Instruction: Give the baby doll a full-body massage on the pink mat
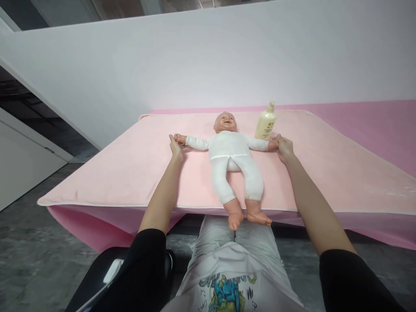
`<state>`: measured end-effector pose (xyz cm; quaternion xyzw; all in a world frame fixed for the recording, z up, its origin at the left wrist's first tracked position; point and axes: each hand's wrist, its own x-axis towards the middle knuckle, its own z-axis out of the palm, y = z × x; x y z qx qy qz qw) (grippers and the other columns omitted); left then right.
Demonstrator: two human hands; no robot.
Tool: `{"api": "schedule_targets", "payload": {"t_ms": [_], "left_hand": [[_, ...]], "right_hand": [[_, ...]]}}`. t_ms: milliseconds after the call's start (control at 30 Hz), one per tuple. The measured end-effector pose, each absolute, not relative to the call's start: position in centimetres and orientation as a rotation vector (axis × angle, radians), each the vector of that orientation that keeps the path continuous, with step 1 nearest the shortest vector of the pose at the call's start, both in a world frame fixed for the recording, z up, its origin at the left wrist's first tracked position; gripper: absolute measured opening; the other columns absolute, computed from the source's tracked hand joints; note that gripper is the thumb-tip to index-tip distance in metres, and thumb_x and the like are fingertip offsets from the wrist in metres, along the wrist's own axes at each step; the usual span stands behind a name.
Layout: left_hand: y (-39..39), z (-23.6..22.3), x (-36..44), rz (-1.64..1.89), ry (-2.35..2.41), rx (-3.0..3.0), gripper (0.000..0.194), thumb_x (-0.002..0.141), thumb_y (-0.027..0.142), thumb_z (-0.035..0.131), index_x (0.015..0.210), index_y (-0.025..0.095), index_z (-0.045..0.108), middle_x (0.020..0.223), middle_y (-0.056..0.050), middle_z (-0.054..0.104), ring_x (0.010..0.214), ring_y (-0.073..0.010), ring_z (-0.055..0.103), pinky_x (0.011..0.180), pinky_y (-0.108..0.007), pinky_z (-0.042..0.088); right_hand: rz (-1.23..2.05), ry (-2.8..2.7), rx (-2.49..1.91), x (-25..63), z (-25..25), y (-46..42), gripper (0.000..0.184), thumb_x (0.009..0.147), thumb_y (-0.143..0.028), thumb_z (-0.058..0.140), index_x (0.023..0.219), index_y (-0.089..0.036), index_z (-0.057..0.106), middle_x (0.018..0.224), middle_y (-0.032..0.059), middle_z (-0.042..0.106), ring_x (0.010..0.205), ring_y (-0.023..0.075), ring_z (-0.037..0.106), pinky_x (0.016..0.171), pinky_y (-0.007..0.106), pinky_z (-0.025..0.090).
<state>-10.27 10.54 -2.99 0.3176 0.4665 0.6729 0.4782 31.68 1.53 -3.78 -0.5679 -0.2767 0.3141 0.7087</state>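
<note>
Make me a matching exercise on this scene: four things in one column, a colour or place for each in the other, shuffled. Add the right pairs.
1. Bottle
2. Left hand
3. Right hand
4. Doll's feet

A. At the doll's hand nearer the bottle
B. Past the pink blanket's near edge
C. Pale yellow
D. At the doll's other hand

Pairs: 1-C, 2-D, 3-A, 4-B

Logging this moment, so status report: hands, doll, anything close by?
Left hand and right hand each at a doll hand; doll face-up, arms spread; pump bottle upright beside right hand.
</note>
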Motion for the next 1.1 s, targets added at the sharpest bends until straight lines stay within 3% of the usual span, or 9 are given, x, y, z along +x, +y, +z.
{"api": "schedule_targets", "payload": {"t_ms": [67, 233, 367, 500, 633, 767, 933, 1100], "left_hand": [[10.5, -3.0, -10.2, 1.653, 1.137, 0.788, 0.068, 0.083, 0.076, 0.034, 0.106, 0.016, 0.059, 0.093, -0.014, 0.065, 0.083, -0.027, 0.069, 0.068, -0.041, 0.058], [10.1, -3.0, -9.9, 1.625, 1.121, 0.953, 0.04, 0.079, 0.053, 0.063, 0.092, 0.015, 0.058, 0.085, -0.007, 0.065, 0.068, -0.0181, 0.067, 0.063, -0.033, 0.058], [10.1, -2.9, -9.9, 1.601, 1.111, 0.985, 0.03, 0.083, 0.044, 0.061, 0.085, 0.015, 0.056, 0.081, -0.005, 0.064, 0.063, -0.0157, 0.065, 0.062, -0.033, 0.058], [10.0, -2.8, -9.9, 1.594, 1.106, 0.975, 0.028, 0.084, 0.042, 0.061, 0.085, 0.014, 0.056, 0.08, -0.005, 0.063, 0.063, -0.0154, 0.065, 0.063, -0.033, 0.058], [9.8, -2.8, -9.8, 1.602, 1.111, 0.979, 0.03, 0.082, 0.043, 0.062, 0.084, 0.014, 0.055, 0.078, -0.004, 0.062, 0.062, -0.0149, 0.065, 0.06, -0.031, 0.058], [9.7, -2.8, -9.7, 1.61, 1.107, 0.994, 0.031, 0.078, 0.043, 0.067, 0.088, 0.015, 0.056, 0.081, -0.005, 0.061, 0.063, -0.0156, 0.065, 0.062, -0.033, 0.059], [9.6, -2.8, -9.5, 1.609, 1.123, 1.006, 0.034, 0.075, 0.041, 0.072, 0.091, 0.015, 0.057, 0.086, -0.008, 0.061, 0.071, -0.0197, 0.068, 0.069, -0.041, 0.06], [9.5, -2.7, -9.4, 1.623, 1.121, 1.048, 0.035, 0.072, 0.04, 0.075, 0.09, 0.015, 0.059, 0.09, -0.009, 0.062, 0.083, -0.0223, 0.068, 0.075, -0.041, 0.06]], "right_hand": [[0.706, -0.614, -1.251, 31.6, -3.7, 1.5, 0.028, 0.082, -0.04, 0.063, 0.067, -0.015, 0.062, 0.065, 0.0, 0.065, 0.059, 0.0095, 0.059, 0.058, 0.022, 0.052], [0.702, -0.609, -1.255, 31.6, -3.7, 1.5, 0.027, 0.082, -0.038, 0.063, 0.067, -0.015, 0.063, 0.066, 0.0001, 0.065, 0.06, 0.0094, 0.06, 0.058, 0.021, 0.051], [0.698, -0.624, -1.258, 31.6, -3.7, 1.5, 0.028, 0.081, -0.038, 0.064, 0.064, -0.016, 0.06, 0.064, -0.0007, 0.064, 0.06, 0.0089, 0.059, 0.059, 0.021, 0.05], [0.707, -0.631, -1.256, 31.6, -3.7, 1.5, 0.027, 0.08, -0.039, 0.065, 0.068, -0.015, 0.063, 0.065, 0.0, 0.064, 0.061, 0.0098, 0.06, 0.06, 0.022, 0.051], [0.721, -0.706, -1.227, 31.7, -3.9, 1.4, 0.029, 0.07, -0.044, 0.075, 0.071, -0.016, 0.065, 0.068, 0.0, 0.066, 0.064, 0.0098, 0.06, 0.062, 0.022, 0.052], [0.734, -0.77, -1.2, 31.9, -4.2, 1.3, 0.026, 0.06, -0.033, 0.082, 0.073, -0.016, 0.067, 0.076, 0.0011, 0.07, 0.069, 0.0101, 0.063, 0.067, 0.022, 0.054], [0.758, -0.697, -1.252, 31.8, -3.9, 1.4, 0.023, 0.069, -0.035, 0.076, 0.069, -0.014, 0.066, 0.071, 0.0027, 0.069, 0.065, 0.0119, 0.063, 0.062, 0.024, 0.054], [0.73, -0.664, -1.277, 31.7, -3.8, 1.6, 0.029, 0.078, -0.042, 0.068, 0.068, -0.015, 0.064, 0.066, 0.0024, 0.067, 0.06, 0.012, 0.062, 0.059, 0.025, 0.053]]}}
